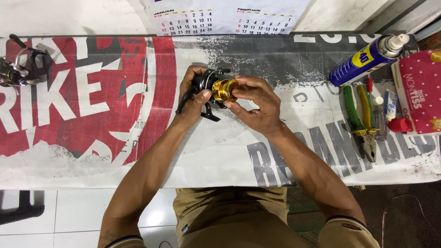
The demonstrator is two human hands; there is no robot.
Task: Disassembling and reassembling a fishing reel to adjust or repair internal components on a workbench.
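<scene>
A black fishing reel with a gold spool is held above the covered table in the middle of the head view. My left hand grips the reel's black body, thumb against the spool's rear. My right hand closes its fingers around the front of the gold spool. The reel's foot and handle stick out below my left hand.
A second reel lies at the far left. At the right are a blue spray can, green-handled pliers, a red-handled screwdriver, small bottles, a red cap and a red tissue pack. A calendar hangs behind.
</scene>
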